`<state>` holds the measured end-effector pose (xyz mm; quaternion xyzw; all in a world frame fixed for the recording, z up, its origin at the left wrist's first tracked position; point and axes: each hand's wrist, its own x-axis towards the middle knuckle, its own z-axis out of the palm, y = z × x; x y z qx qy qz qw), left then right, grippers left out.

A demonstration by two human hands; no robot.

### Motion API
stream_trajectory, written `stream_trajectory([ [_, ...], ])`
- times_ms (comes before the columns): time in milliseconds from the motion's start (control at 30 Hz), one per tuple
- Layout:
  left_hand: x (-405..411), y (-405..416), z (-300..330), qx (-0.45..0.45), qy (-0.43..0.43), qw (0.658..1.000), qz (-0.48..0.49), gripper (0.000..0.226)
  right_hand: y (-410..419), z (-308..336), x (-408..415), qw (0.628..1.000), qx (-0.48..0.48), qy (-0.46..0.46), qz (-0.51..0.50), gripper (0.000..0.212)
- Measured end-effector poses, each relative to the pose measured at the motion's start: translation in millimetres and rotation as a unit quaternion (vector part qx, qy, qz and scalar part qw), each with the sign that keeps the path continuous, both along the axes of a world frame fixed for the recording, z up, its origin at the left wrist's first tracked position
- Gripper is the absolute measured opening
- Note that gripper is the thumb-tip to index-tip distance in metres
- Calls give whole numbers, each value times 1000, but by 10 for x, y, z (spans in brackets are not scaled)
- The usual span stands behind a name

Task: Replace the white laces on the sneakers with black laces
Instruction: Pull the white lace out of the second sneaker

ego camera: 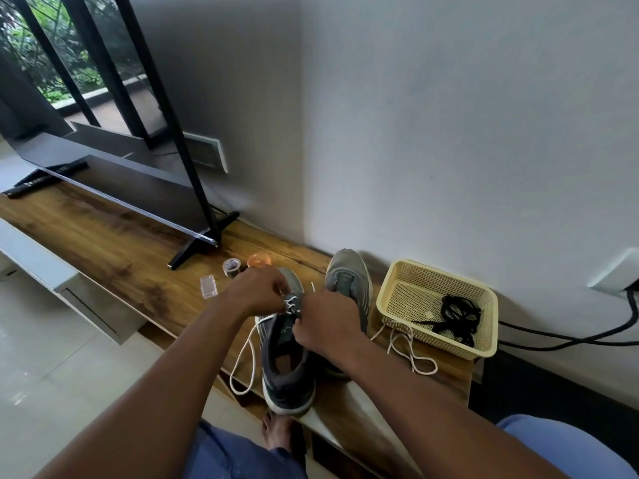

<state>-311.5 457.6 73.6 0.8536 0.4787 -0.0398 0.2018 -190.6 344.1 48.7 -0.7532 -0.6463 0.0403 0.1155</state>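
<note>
Head view shows the near sneaker point(287, 361) standing heel-near on the wooden TV bench point(114, 250), its white lace point(247, 350) partly drawn out of the upper eyelets and looping off the bench's near edge on the left. The left hand point(257, 293) is curled over the eyelet rows, fingertips pinching the lace where it crosses; the right hand point(326, 323) is closed on the tongue and collar, steadying the shoe. The step is judged to be unlacing, with the work far from done.

It is best done by loosening each crossing in turn, top row toward the toe, with the shoe kept pressed down so that it is not dragged along the bench.

The second sneaker point(349, 281) lies just right of the first, apparently already unlaced, its loose white lace point(409, 347) lying coiled between it and the yellow basket point(491, 326). The black laces point(458, 319) are bundled inside that basket.

A small mark is seen on the near sneaker's insole, too small to be read; no other writing can be made out.
</note>
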Motion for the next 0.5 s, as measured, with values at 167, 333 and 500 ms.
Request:
stream_trajectory([
  [167,22,-17,-26,18,57,998,-6,19,-1,1,15,1000,0,8,0,12],
  [333,-32,34,-23,10,73,997,7,20,5,17,5,1000,-13,23,-8,12],
  [500,-232,164,-8,77,17,985,152,21,5,18,13,1000,-12,18,-14,15],
])
